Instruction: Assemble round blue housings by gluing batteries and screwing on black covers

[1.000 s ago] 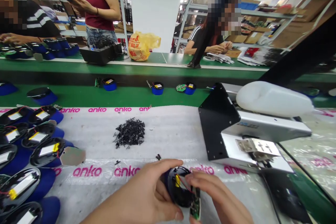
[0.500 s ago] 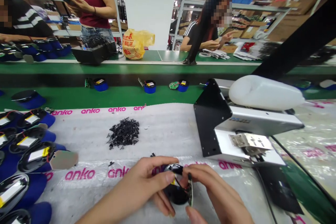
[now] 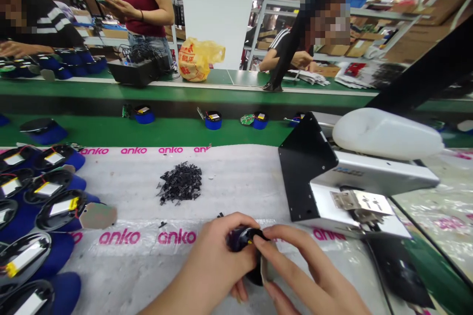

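Low in the middle of the head view, both my hands hold one small round black device shell (image 3: 248, 242) with a blue rim and a yellow part inside. My left hand (image 3: 218, 261) wraps its fingers round the shell from the left. My right hand (image 3: 306, 270) pinches a thin circuit board (image 3: 264, 270), seen edge-on, against the shell's right side. The hands cover most of the shell. They hover over white foam sheet (image 3: 236, 182) printed with pink "anko".
A pile of small black parts (image 3: 181, 184) lies ahead. Blue-and-black shells with batteries (image 3: 55, 206) crowd the left. A black-and-white machine (image 3: 343, 182) with a white jug stands right. Beyond is a green conveyor (image 3: 166, 130) with blue units; three people work at the far bench.
The circuit board, flat and green a second ago, has turned edge-on against the shell. Both hands have closed more tightly round the shell. The view shifted slightly.
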{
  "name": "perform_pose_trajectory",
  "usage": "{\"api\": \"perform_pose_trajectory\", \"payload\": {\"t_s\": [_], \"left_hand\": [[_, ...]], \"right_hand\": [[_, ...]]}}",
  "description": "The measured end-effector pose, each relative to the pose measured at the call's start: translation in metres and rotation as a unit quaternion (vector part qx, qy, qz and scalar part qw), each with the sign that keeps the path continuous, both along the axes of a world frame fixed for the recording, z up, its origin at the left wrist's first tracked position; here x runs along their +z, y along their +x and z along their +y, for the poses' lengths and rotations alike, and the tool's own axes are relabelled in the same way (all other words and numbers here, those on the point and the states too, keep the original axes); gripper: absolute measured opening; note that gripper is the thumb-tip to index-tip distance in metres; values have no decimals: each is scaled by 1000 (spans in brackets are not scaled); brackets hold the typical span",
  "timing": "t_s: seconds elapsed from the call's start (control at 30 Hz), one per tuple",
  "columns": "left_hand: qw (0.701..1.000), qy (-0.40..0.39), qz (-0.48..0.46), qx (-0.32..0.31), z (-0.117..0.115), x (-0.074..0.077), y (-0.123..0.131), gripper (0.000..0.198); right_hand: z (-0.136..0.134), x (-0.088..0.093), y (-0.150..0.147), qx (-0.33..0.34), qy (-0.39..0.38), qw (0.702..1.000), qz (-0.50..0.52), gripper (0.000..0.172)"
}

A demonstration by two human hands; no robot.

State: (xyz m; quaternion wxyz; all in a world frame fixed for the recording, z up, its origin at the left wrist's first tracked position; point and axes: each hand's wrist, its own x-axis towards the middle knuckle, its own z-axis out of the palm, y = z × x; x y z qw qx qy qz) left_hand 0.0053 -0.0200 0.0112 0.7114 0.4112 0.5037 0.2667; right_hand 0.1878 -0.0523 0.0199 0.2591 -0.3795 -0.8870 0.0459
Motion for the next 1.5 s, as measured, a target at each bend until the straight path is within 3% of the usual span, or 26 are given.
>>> {"api": "perform_pose_trajectory", "payload": {"t_s": [0.13, 0.3, 0.4, 0.67, 0.87, 1.07, 1.2, 1.33, 1.5], "left_hand": [[997, 26, -69, -36, 0, -10, -12, 42], [963, -57, -229, -127, 7, -15, -37, 78], [956, -74, -256, -126, 12, -16, -42, 78], [961, -86, -243, -97, 10, -20, -34, 73], [964, -99, -235, -70, 11, -19, -30, 70], [974, -65, -211, -51, 3, -25, -25, 63], [982, -34, -184, -28, -4, -30, -24, 63], [989, -27, -137, -43, -5, -26, -22, 73], [996, -17, -92, -4, -8, -18, -15, 68]], "right_hand": [[13, 3, -6, 27, -8, 999, -29, 33], [23, 13, -8, 73, -2, 996, -43, 27], [24, 20, -7, 102, -8, 993, -54, 26], [21, 24, -5, 84, -10, 996, -39, 27], [17, 16, -4, 68, 8, 997, -36, 27], [11, 8, 1, 31, 3, 995, -93, 31], [10, 7, 0, 23, -36, 997, -64, 29], [11, 3, -2, 12, -14, 1000, -17, 24], [10, -1, -3, -21, 7, 1000, -4, 26]]}}
